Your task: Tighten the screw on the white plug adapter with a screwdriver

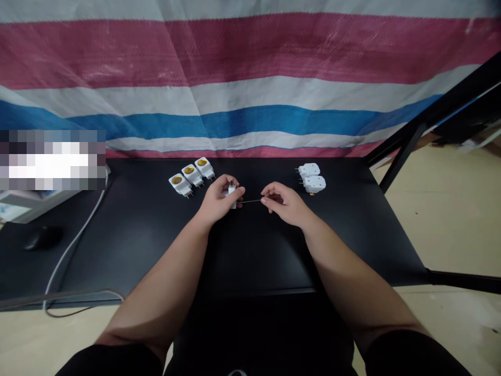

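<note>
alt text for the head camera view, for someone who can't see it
Two bare hands meet over a black table: the left hand holds a small white plug adapter, the right hand a thin rod pointed at it. Three white adapters lie to the left, two more to the right.

1. The left hand (219, 199) and right hand (285, 202) meet over the middle of the table (156, 245), the left holding a plug adapter (232, 194).
2. A thin rod (252, 201) spans between the hands.
3. Three socket adapters (191, 176) lie in a row far left of the hands.
4. Two more adapters (312, 177) lie far right.
5. A cable (74, 240) and mouse (41, 237) lie at the left.
</note>
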`<state>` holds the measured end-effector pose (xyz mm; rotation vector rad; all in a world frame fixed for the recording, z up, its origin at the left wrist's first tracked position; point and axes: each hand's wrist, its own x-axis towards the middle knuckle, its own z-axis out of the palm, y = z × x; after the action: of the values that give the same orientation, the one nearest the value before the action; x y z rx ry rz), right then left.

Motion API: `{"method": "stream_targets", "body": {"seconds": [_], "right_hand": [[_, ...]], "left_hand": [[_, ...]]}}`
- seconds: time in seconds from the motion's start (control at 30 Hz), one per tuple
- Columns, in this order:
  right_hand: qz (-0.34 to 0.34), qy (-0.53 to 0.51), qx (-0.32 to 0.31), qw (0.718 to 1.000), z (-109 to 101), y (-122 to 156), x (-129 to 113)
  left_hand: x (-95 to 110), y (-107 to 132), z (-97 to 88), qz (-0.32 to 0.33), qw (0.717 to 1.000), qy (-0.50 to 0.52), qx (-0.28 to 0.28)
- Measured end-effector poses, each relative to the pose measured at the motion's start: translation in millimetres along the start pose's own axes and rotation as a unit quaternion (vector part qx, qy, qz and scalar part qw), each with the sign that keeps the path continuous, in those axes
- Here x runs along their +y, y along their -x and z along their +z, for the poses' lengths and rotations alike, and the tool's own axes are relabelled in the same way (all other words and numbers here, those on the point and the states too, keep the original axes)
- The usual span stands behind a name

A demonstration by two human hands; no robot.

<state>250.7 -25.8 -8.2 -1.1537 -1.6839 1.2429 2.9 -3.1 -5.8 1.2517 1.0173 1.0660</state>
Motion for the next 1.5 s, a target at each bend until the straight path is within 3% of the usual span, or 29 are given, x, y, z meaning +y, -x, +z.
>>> {"method": "stream_targets", "body": {"seconds": [0.13, 0.33, 0.4, 0.6, 0.8, 0.87, 1.03, 1.2, 1.4, 1.5], "right_hand": [[0.088, 0.024, -0.020, 0.996, -0.2, 0.9, -2.2], [-0.007, -0.031, 0.001, 0.999, -3.6, -1.2, 0.2], [-0.011, -0.044, 0.009, 0.999, -2.5, -2.3, 0.7], [0.101, -0.064, -0.011, 0.993, 0.1, -2.4, -0.2], [-0.034, -0.045, 0.013, 0.998, -2.2, -3.1, 3.1], [-0.023, -0.053, 0.013, 0.998, -1.2, -2.5, 2.8], [0.093, -0.021, -0.011, 0.995, -1.2, 1.2, 0.0], [-0.032, 0.008, -0.006, 0.999, -4.0, 2.0, -2.8], [0.057, 0.038, -0.009, 0.998, -0.4, 3.9, -6.2], [-0.013, 0.046, 0.003, 0.999, -1.1, 3.7, -3.7]], "left_hand": [[1.0, 0.9, -2.7, -0.005, 0.999, 0.018, -0.029], [-1.4, -1.1, -5.3, -0.005, 0.999, 0.016, -0.034], [-1.6, -1.4, -5.2, -0.001, 0.999, 0.008, -0.035], [-1.2, -1.3, -5.0, 0.008, 0.999, -0.002, -0.040], [-0.8, -1.5, -4.1, 0.006, 0.999, -0.006, -0.032], [-1.2, -1.9, -4.2, 0.008, 0.999, -0.009, -0.035], [-4.4, -3.5, -5.2, 0.016, 1.000, -0.009, -0.025], [-6.9, -4.7, -4.6, 0.015, 1.000, -0.005, -0.013], [-7.1, -4.4, -4.8, 0.018, 1.000, -0.008, -0.017], [-6.2, -4.0, -4.8, 0.017, 1.000, -0.012, -0.015]]}}
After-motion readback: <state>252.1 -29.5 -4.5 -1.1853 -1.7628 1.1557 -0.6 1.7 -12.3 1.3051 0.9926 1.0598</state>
